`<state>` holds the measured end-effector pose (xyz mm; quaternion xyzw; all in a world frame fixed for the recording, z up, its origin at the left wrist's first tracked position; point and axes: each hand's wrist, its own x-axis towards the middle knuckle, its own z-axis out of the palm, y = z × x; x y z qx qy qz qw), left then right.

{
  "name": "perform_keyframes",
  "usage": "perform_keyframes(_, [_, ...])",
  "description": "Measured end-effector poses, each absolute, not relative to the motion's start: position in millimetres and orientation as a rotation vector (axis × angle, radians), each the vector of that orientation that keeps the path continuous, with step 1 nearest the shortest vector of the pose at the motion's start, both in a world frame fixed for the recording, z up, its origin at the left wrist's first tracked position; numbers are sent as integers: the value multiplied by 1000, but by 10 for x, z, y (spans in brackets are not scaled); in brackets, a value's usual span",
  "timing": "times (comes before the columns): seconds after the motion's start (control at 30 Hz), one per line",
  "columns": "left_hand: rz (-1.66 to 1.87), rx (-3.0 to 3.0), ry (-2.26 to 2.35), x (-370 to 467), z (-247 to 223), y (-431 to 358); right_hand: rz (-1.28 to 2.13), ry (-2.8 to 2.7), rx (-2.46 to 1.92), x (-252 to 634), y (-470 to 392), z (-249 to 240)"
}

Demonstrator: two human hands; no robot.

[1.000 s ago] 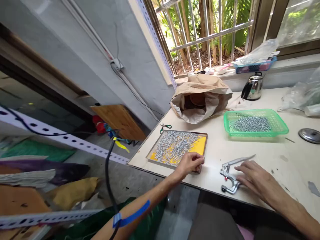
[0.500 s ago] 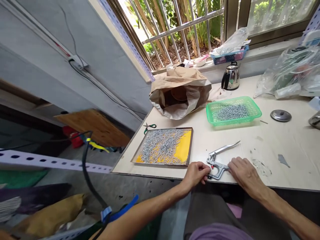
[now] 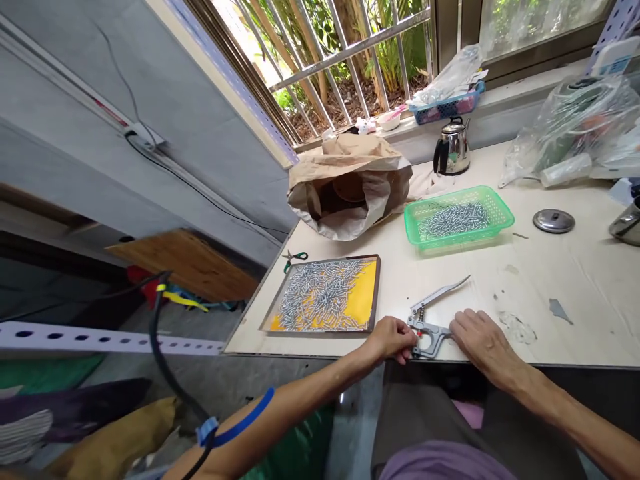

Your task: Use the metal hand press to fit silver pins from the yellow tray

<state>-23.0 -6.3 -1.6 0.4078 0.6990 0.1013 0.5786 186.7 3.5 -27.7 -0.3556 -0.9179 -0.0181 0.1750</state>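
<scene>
Grey metal pliers, with a ring-shaped jaw, a spring and a small red part, lie at the table's front edge. They look like snap-fastener pliers, with one handle sticking out up and to the right. My right hand is closed around the other handle, which its fingers hide. At the jaw's left side, the fingertips of my left hand are pinched together. Whatever they hold is too small or too hidden to make out. Left of that hand, a shallow tray with a yellow bottom carries many small silvery metal pins.
A green plastic basket with more metal pins stands farther back. Green-handled scissors lie behind the tray. An open brown paper bag, a kettle, a round metal lid and clear plastic bags are around.
The whole view has shifted slightly, so the table's things appear a little farther left. Both hands keep about the same places at the pliers.
</scene>
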Motion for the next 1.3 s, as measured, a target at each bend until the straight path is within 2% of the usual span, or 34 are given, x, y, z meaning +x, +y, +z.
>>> perform_keyframes(0.27, [56, 1031, 1633, -194, 72, 18, -55, -2570, -975, 1862, 38, -277])
perform_keyframes(0.57, [82, 1025, 1674, -175, 28, -61, -50, -2552, -916, 1857, 77, -298])
perform_keyframes(1.0, [72, 987, 1699, -157, 37, -71, 366, -2864, -1072, 2106, 591, -185])
perform_keyframes(1.3, [89, 970, 1696, -165, 17, -95, 386, -2884, -1070, 2008, 634, -35])
